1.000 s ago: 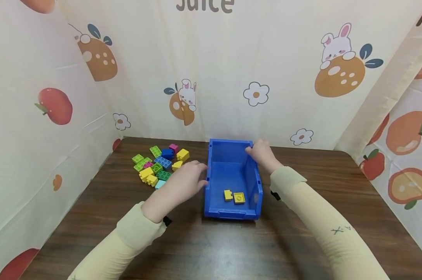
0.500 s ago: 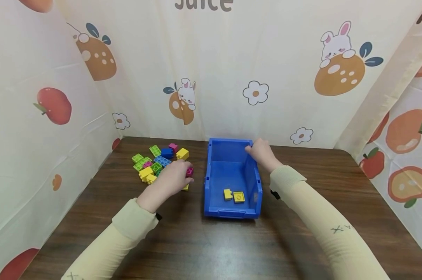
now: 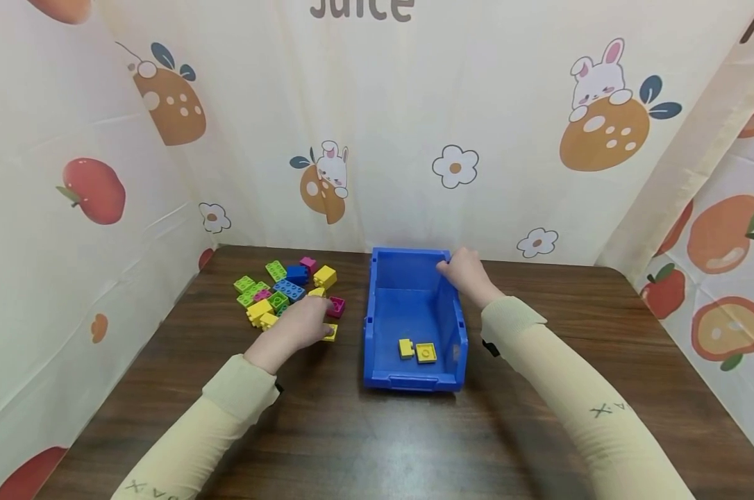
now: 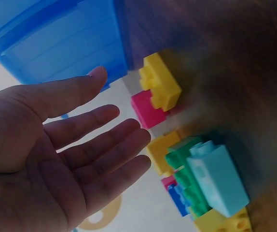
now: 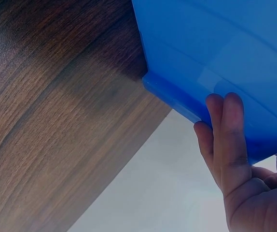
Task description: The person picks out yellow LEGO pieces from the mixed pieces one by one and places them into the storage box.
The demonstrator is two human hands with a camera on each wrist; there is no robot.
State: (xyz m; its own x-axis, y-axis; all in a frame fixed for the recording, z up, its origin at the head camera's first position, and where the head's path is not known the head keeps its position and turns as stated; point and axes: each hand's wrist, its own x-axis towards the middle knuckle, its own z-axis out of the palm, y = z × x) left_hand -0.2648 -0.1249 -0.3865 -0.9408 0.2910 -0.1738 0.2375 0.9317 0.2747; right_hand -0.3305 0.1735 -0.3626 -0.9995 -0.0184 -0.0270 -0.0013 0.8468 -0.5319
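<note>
My left hand (image 3: 296,325) hovers at the near right side of the brick pile. Its fingers are loosely spread and hold nothing in the left wrist view. Just beyond the fingertips lie a yellow brick (image 4: 161,82) and a magenta brick (image 4: 147,108); a light blue brick (image 4: 218,179) stands close by. My right hand (image 3: 471,278) grips the right wall of the blue bin (image 3: 405,312) near its back corner. Its fingers lie against the outer wall in the right wrist view. On the bin's floor are a small yellow brick (image 3: 405,348) and a square yellow brick (image 3: 425,353).
More toy bricks lie at the left of the wooden table (image 3: 402,444), among them a lime green brick (image 3: 244,283), a dark blue brick (image 3: 297,274) and a yellow brick (image 3: 325,277). A printed curtain (image 3: 402,201) hangs right behind the table.
My left hand has moved from beside the bin's left wall leftward to the bricks, uncovering the magenta and yellow bricks. The right hand and the bin have stayed in place.
</note>
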